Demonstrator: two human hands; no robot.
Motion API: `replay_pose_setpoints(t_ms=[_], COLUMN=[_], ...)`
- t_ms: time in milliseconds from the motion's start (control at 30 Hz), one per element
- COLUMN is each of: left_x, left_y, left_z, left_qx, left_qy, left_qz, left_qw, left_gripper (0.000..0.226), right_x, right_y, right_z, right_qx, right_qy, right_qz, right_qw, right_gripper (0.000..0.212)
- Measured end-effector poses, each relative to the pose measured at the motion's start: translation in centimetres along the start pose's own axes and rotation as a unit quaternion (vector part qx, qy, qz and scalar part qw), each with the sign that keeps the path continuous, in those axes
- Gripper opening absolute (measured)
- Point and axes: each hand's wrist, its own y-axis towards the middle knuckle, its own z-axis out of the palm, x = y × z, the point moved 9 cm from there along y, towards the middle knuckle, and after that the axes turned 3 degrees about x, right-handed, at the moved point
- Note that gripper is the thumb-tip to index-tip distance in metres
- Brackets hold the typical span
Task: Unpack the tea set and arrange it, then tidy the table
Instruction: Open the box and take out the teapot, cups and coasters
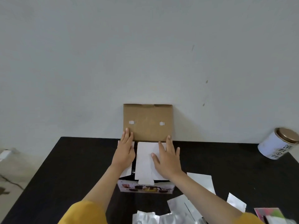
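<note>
The tea set box (146,188) stands on the black table (64,172), its printed front panel facing me. Its brown cardboard lid flap (148,122) stands upright against the wall. White inner flaps (144,160) lie folded over the top of the box. My left hand (125,151) lies flat on the left side of the box, fingertips touching the base of the brown flap. My right hand (166,156) presses flat on the white flaps, fingers spread. Neither hand grips anything. The contents of the box are hidden.
Several silvery foil packets (182,207) and a white sheet (202,181) lie on the near right of the table. A pink and green card (268,214) sits at the bottom right. A white tin with a bronze lid (278,143) leans at the far right edge.
</note>
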Motion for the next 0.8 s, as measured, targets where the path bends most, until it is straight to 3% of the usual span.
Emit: replay_pose_setpoints(t_ms=[100,267,367,633,800], left_x=[0.2,0.2,0.4,0.5,0.4], left_y=[0.0,-0.1,-0.2,-0.2,-0.2], left_z=[-0.3,-0.5,-0.5,-0.6,-0.7], left_qx=[-0.008,-0.014,-0.014,-0.013,-0.014], left_qy=[-0.039,-0.048,-0.053,-0.050,-0.057], left_qz=[0.003,0.004,0.002,0.004,0.005], left_qw=[0.999,0.999,0.999,0.999,0.998], left_gripper=[0.060,0.062,0.062,0.061,0.061], right_x=[1.4,3.4,3.6,3.7,4.7], right_y=[-1.2,-3.3,-3.8,-3.8,-4.5], right_z=[0.8,3.1,3.5,3.0,0.7], right_qx=[0.029,0.090,0.097,0.069,0.007], right_qy=[-0.014,0.001,-0.007,0.018,0.142], right_qz=[0.000,0.029,0.034,0.047,-0.009], right_qw=[0.999,0.996,0.995,0.996,0.990], right_gripper=[0.066,0.107,0.120,0.114,0.087])
